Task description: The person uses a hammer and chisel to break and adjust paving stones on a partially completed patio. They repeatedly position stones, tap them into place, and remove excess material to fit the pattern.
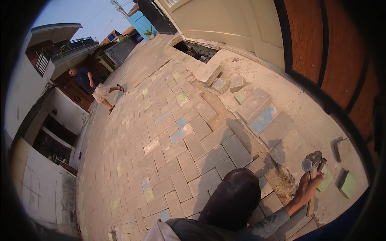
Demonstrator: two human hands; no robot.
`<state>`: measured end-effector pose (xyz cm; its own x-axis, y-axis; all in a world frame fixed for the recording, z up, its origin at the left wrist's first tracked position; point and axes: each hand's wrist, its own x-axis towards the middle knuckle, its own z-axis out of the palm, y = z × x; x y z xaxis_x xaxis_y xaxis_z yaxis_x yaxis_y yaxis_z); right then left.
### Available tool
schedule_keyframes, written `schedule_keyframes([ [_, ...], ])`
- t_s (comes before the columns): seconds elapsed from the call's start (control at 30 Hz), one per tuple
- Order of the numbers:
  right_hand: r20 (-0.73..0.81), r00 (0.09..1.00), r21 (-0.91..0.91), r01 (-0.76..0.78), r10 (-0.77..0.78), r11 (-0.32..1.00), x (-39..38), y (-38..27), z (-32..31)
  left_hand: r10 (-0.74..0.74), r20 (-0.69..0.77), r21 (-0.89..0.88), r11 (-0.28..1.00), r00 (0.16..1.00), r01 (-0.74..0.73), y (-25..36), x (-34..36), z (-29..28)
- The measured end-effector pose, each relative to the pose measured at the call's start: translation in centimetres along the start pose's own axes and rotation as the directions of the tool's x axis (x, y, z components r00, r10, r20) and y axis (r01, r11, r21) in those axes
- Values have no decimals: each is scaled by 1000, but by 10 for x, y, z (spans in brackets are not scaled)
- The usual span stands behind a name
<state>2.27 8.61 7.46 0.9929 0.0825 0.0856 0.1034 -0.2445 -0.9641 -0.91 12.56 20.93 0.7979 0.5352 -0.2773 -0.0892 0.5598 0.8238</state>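
Note:
My right hand (306, 188) is closed around the wooden handle of a hammer (311, 162), whose worn metal head points up. A dark metal rod with a flared end, like a chisel (322, 161), stands beside the head and seems held in the same grip. The hand is above the concrete strip, next to a green-faced paving block (325, 180). Beneath and left of the forearm runs a sandy gap (281, 182) along the edge of the laid pavers (177, 164). My left hand is out of view.
My bent knee (237, 188) covers some pavers. Loose blocks (255, 105) line the strip, another green one (346, 184) lying farther right. An open pit (196, 51) lies ahead beside the beige wall (233, 24). A wooden gate (341, 52) bounds the right. A person (90, 82) walks at far left.

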Motion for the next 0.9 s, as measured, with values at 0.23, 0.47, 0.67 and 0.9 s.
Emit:
schedule_keyframes([
  [0.23,709,697,180,-32,-108,983,-9,-161,-75,361,29,412,845,932,-340,88,-27,4],
  [0.47,881,455,213,-132,-132,968,9,-166,-86,546,106,598,633,831,-492,171,-44,-10],
  [0.67,768,631,494,-479,-106,726,-24,-238,-97,83,592,778,203,802,-595,187,-36,-27],
  [0.9,487,873,404,-217,-8,889,-11,-222,-147,-324,533,798,-116,782,-592,214,32,-101],
])
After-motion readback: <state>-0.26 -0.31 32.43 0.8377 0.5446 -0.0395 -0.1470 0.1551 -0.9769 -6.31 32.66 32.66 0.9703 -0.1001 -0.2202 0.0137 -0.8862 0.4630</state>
